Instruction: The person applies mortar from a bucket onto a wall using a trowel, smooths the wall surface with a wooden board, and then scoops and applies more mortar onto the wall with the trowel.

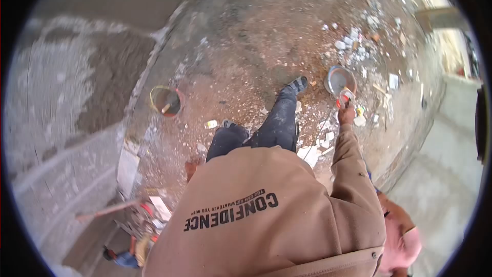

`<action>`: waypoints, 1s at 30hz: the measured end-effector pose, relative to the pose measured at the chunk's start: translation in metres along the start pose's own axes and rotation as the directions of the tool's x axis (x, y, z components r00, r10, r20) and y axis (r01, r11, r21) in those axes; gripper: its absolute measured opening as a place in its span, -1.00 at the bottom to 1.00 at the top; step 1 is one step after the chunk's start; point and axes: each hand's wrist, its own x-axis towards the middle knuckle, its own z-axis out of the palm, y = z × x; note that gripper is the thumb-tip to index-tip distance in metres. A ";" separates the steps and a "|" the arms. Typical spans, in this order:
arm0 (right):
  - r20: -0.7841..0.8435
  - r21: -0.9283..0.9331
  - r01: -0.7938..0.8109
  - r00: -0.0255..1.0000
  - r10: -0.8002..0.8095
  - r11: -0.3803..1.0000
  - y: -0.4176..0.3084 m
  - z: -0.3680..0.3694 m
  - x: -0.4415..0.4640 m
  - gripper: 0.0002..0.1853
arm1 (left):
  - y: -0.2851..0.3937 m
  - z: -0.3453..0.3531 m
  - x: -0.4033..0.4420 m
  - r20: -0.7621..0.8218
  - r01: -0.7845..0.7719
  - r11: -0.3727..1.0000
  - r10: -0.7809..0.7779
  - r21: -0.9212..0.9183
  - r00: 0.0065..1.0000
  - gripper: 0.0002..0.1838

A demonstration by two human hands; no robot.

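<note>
On the left, beside the rough wall (56, 87), one bucket (178, 110) stands on the rubble-strewn floor (241, 61) with a short handle (165, 108) leaning inside, perhaps so that it can be grasped without touching the contents. In the near left, another person (127, 259) is low in the view, apart from the wearer. Just right of the bucket lies a small pale container (210, 124). The left hand (191, 170) hangs by the wearer's left thigh, mostly hidden by the sweatshirt (246, 210); whether its fingers are apart or together cannot be told, nor whether it holds anything. The shod feet (297, 85) are set apart, one farther forward, likely for balance. Right of them, the second bucket (328, 79) sits within easy reach of the extended arm. At its near rim the right hand (346, 115) has its fingers clamped on a red-and-white implement (346, 97), too blurred to identify; held there, any drips could land in the bucket. Exact finger placement is unclear. At the near right, a person in pink (402, 241) is partly behind the wearer's sleeve (353, 174).
</note>
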 end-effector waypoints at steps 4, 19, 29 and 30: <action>0.113 0.010 0.413 0.905 -0.411 0.911 -0.051 0.025 -0.050 -0.67 | -0.123 -0.083 -0.068 -0.215 0.104 0.946 -0.038 0.308 0.976 -0.70; 0.701 0.236 0.877 0.145 -0.698 0.419 -0.489 0.232 -0.280 -0.64 | -0.161 -0.182 -0.114 -0.480 0.166 0.919 0.028 0.359 0.877 -0.75; 0.767 0.229 0.895 0.076 -0.637 0.382 -0.663 0.322 -0.405 -0.55 | -0.232 -0.259 -0.151 -0.248 0.233 0.956 -0.273 -0.179 0.929 -0.87; 0.730 0.259 0.883 0.087 -0.677 0.392 -0.664 0.328 -0.409 -0.56 | -0.231 -0.265 -0.152 -0.328 0.127 0.866 -0.314 -0.484 0.891 -0.87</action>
